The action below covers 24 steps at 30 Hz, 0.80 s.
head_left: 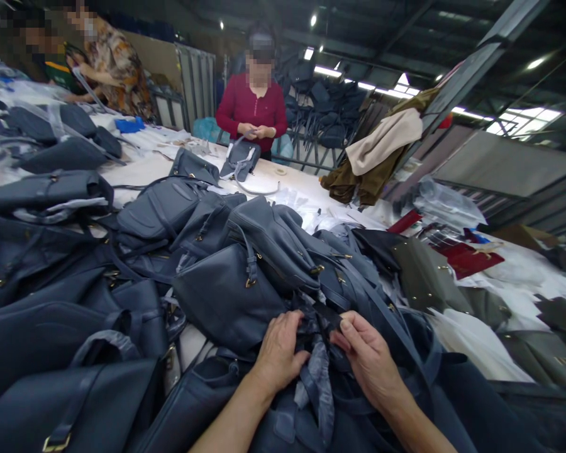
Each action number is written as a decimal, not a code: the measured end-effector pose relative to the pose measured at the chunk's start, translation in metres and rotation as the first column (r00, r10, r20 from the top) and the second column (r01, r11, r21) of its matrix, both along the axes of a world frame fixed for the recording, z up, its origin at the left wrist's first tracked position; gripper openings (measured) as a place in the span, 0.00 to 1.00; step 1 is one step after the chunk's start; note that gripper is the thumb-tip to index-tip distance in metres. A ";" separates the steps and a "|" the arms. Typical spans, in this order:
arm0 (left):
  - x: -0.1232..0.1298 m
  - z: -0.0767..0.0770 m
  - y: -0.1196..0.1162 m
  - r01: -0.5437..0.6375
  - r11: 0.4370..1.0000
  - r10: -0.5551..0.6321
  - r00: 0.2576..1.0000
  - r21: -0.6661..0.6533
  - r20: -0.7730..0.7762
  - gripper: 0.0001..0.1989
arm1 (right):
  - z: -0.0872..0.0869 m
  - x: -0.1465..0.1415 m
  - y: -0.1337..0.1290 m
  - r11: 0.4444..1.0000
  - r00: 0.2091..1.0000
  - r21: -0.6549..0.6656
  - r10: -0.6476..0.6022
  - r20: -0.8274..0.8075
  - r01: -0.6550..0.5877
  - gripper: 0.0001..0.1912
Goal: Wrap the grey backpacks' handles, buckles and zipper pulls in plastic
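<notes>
Many bags [224, 299] leave left hand [278, 346] and right hand [370, 352] little room.

Dim o/all, esp. under the roof [400, 38]; glare from strip lamps [327, 72] & window panes [523, 128], upper R. Bags [229, 296] catch faint sheen, w/ deep shadows btwn. Wide-angle distortion stretches edges, corners soft/dark; pixel blocks hide ppl's heads [261, 53].

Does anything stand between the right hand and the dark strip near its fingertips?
Nothing visible does: the right hand pinches the dark strip directly. The plastic-wrapped strap lies lower in view, outside that grip.
</notes>
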<state>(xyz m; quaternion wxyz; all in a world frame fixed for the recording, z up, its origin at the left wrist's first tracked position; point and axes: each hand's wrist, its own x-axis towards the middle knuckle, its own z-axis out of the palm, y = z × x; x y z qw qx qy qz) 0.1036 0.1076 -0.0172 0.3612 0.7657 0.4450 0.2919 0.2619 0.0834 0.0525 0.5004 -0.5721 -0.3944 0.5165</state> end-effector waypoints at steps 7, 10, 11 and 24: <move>-0.002 0.004 0.003 0.039 0.999 -0.039 0.999 -0.002 -0.037 0.19 | 0.022 -0.011 -0.019 0.998 0.998 0.003 -0.061 -0.011 0.061 0.20; -0.002 0.008 0.004 0.056 0.998 -0.054 0.992 0.018 -0.111 0.17 | 0.023 -0.011 -0.019 0.997 0.997 -0.010 -0.071 -0.025 0.071 0.20; -0.002 0.010 0.004 0.070 0.997 -0.065 0.987 0.025 -0.148 0.14 | 0.022 -0.009 -0.017 0.996 0.995 -0.014 -0.087 -0.043 0.087 0.20; -0.004 0.069 0.020 0.289 0.957 -0.283 0.951 0.037 -0.122 0.12 | 0.008 0.003 -0.035 0.957 0.775 0.130 0.127 0.620 -0.261 0.13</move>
